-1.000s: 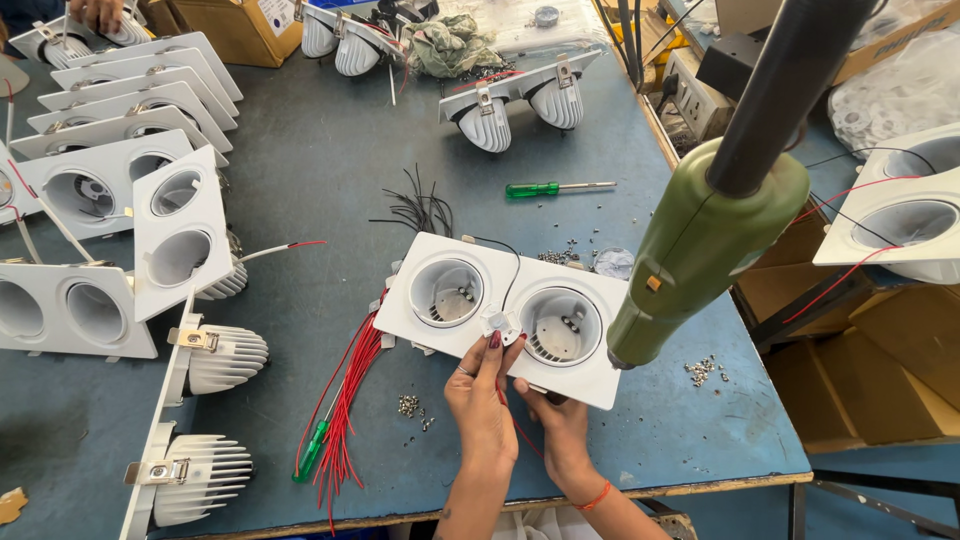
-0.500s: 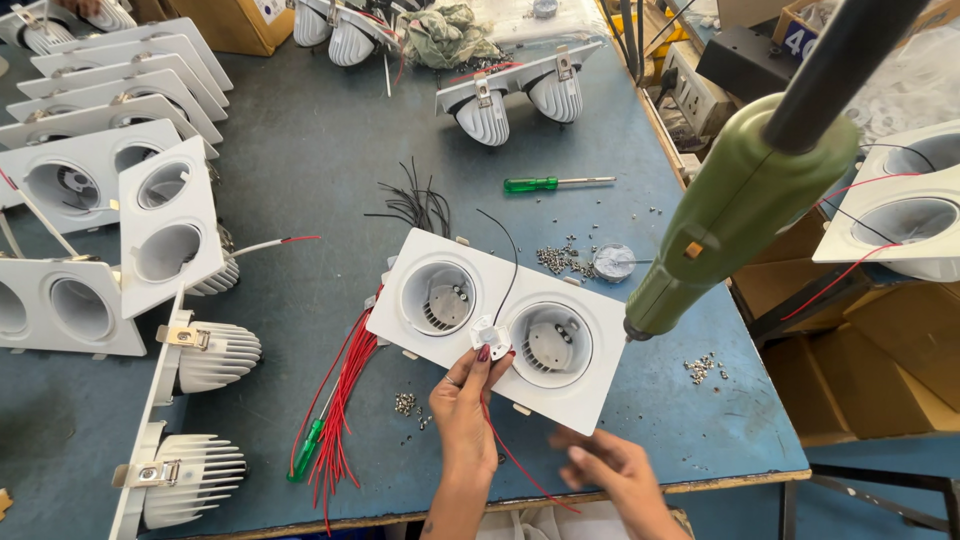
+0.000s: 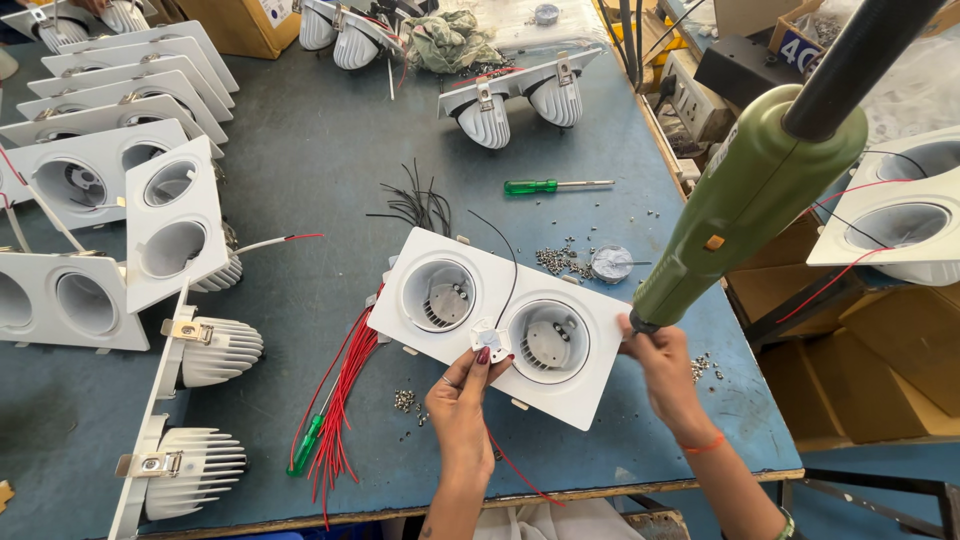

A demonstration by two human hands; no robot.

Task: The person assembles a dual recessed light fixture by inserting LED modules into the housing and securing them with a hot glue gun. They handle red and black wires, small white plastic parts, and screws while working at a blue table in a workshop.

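Observation:
A white two-hole lamp housing (image 3: 590, 395) lies tilted on the blue table. My left hand (image 3: 462, 398) pinches a small white star-shaped part (image 3: 490, 338) with red and black wires, between the two round openings. My right hand (image 3: 660, 370) has its fingers at the lower tip of the green hanging electric screwdriver (image 3: 750, 200), beside the housing's right edge.
Red wires (image 3: 335, 400) and a small green screwdriver lie left of the housing; loose screws (image 3: 405, 400) are by them. A green-handled screwdriver (image 3: 555, 186), black wires (image 3: 420, 205) and a screw dish (image 3: 610, 264) sit behind. White housings are stacked at left (image 3: 110, 120) and on a box right (image 3: 890, 225).
My right hand has risen from the table's front edge to the tip of the green screwdriver. My left hand keeps holding the small part on the housing.

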